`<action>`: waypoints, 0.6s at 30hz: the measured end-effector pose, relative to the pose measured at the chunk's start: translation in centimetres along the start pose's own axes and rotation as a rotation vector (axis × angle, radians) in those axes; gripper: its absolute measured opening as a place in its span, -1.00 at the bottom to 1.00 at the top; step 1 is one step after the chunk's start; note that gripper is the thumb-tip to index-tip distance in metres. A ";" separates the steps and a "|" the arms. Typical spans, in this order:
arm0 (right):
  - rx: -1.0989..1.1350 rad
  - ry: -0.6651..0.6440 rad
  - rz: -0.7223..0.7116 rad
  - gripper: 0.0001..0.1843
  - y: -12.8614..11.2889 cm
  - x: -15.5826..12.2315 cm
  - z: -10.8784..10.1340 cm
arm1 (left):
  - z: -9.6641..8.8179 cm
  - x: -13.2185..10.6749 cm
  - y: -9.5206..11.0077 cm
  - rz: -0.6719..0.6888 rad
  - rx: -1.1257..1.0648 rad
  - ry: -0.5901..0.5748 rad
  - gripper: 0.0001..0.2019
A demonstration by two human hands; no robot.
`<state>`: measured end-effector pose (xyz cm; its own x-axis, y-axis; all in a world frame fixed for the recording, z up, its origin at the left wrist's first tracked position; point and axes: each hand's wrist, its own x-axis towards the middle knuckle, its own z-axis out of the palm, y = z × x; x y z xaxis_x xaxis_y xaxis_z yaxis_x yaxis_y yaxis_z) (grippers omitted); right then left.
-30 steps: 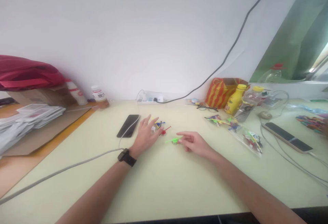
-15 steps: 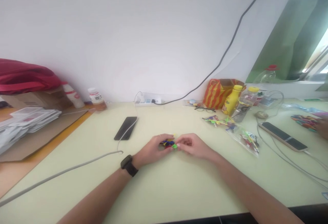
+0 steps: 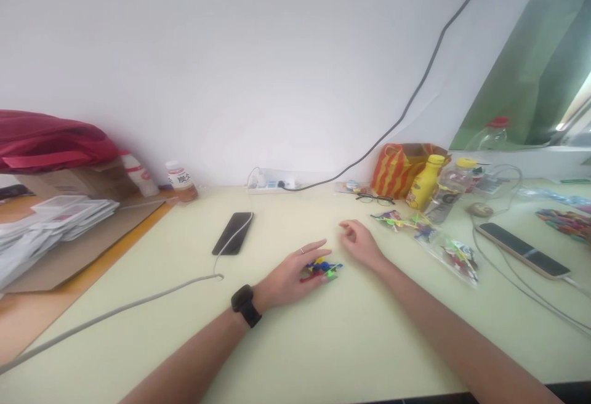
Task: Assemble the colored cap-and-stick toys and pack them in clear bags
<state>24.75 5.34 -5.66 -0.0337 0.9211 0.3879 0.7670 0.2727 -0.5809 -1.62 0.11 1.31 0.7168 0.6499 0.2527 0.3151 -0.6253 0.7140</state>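
Observation:
A small cluster of plastic pieces (image 3: 333, 266) in blue, yellow, red and green lies low at the table's middle. My left hand (image 3: 289, 278), with a ring and a black watch, rests around its left side. The fingers and thumb are spread and partly cover the pieces. Just beyond and to the right, my right hand (image 3: 362, 245) is apart from the cluster. Its fingers are loosely bent, with nothing visible between them. Further right lies a clear bag (image 3: 450, 256) of similar colourful pieces, with more pieces (image 3: 399, 220) at its far end.
A black phone (image 3: 233, 233) with a cable across it lies to the left. Glasses (image 3: 375, 198), a striped paper bag (image 3: 390, 170), a yellow bottle (image 3: 423, 183) and a clear bottle (image 3: 447, 191) stand behind. Another phone (image 3: 521, 250) and cables lie right. Cardboard and packets (image 3: 69, 225) fill the left.
My right hand has let go of the green piece and moved up and away to the right. My left fingers have spread, and the cluster sits slightly further right. The view has shifted a little.

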 end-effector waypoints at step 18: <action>-0.348 -0.177 -0.017 -0.30 2.3 9.2 1.8 | -0.7 -0.7 0.7 -0.077 -0.093 -0.046 -0.47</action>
<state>25.11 14.93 -4.70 -0.1348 0.9592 0.2485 0.9357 0.2057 -0.2866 -2.25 -0.50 2.10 0.7213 0.6725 0.1658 0.3131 -0.5301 0.7880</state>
